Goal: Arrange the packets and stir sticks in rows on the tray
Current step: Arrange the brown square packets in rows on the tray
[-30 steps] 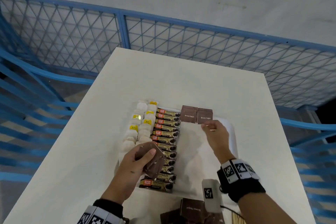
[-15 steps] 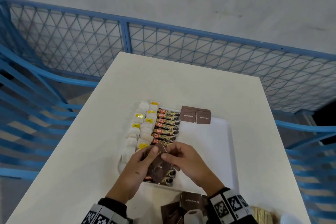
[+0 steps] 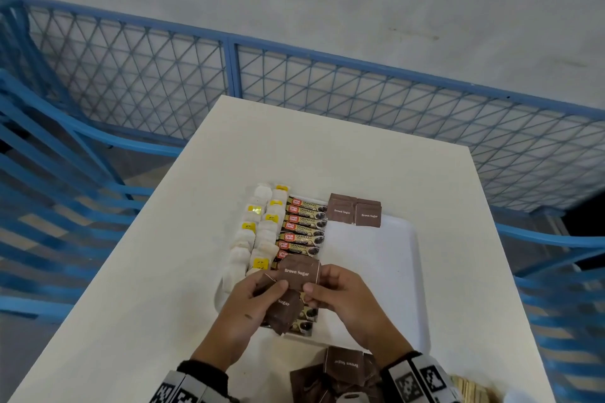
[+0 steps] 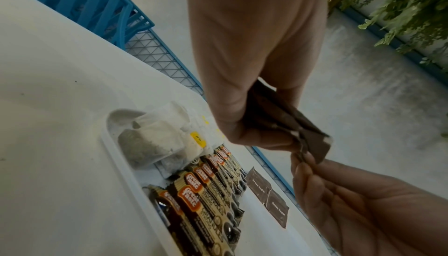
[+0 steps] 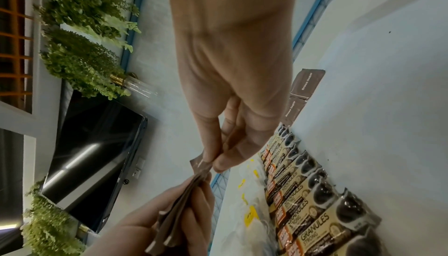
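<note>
In the head view my left hand [image 3: 271, 291] grips a small stack of brown sugar packets [image 3: 283, 311] above the near end of the white tray [image 3: 370, 271]. My right hand [image 3: 316, 281] pinches the corner of the top brown sugar packet [image 3: 298, 271], fanned up out of the stack. The right wrist view shows that thumb-and-finger pinch [image 5: 213, 162] on the packet corner [image 5: 200, 163]. Two brown sugar packets [image 3: 355, 213] lie side by side at the tray's far edge. A column of coffee sticks [image 3: 304, 226] and tea bags [image 3: 258, 229] fill the tray's left side.
A loose pile of brown sugar packets [image 3: 340, 370] lies on the white table [image 3: 163, 271] by the near edge, between my wrists. Wooden stir sticks [image 3: 471, 389] show at the bottom right corner. A blue mesh fence [image 3: 327, 91] borders the table.
My right hand came back from the two packets at the tray's far edge to the stack in my left hand. It now pinches the top packet, which has slid up out of the stack.
</note>
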Demonstrator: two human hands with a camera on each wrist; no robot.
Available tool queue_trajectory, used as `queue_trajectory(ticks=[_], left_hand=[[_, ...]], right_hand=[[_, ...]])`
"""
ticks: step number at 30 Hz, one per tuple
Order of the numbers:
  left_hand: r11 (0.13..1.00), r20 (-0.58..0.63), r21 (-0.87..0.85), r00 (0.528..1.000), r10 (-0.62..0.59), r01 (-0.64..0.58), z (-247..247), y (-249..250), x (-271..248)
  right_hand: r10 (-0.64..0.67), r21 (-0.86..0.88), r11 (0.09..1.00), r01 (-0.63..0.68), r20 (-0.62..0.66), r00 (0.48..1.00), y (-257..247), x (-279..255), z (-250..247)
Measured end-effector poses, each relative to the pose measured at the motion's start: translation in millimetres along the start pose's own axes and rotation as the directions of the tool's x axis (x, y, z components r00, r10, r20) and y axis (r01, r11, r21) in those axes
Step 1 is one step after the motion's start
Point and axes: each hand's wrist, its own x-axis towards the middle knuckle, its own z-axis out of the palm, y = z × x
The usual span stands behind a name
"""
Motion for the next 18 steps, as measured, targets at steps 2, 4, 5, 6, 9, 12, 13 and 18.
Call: queue_trajectory(ticks=[2,4,5,6,9,12,13,18], left_hand=[[1.000,-0.021,-0.017,1.000,-0.019,0.018,-0.9,-0.9,1.7],[0.999,-0.030,-0.026,0.999,-0.038,0.037,-3.3,-0.7,3.3],[0.999,-0.026,-0.030,0.999,-0.046,0.045,-4.5,-0.7,4.0],[0.998,-0.021,-0.034,0.998,-0.052,0.052,-5.7,-0.6,4.7],[0.996,-0.007,-0.057,0.997,-0.071,0.070,-9.0,-1.0,6.8],[0.992,0.021,-0.089,0.996,-0.082,0.084,-11.6,-3.3,8.9],[0.993,0.030,-0.083,0.996,-0.082,0.084,-12.1,-4.2,9.2],[0.994,0.031,-0.082,0.997,-0.073,0.075,-14.3,-6.0,11.6]], right_hand=[[0.004,-0.016,1.000,-0.005,-0.034,0.999,-1.0,5.9,-4.1],[-0.005,-0.027,1.000,0.003,-0.096,0.995,-2.6,16.0,-11.3],[-0.014,-0.039,0.999,0.009,-0.137,0.990,-3.9,22.3,-15.8],[-0.021,-0.057,0.998,0.010,-0.184,0.983,-5.4,29.6,-21.1],[-0.034,-0.107,0.994,-0.003,-0.347,0.937,-6.5,57.0,-40.5],[-0.042,-0.132,0.991,-0.027,-0.488,0.872,-6.0,85.1,-64.0],[-0.049,-0.150,0.988,-0.034,-0.517,0.854,-6.0,93.2,-71.4],[-0.098,-0.298,0.951,-0.078,-0.534,0.840,-6.8,125.8,-92.8]])
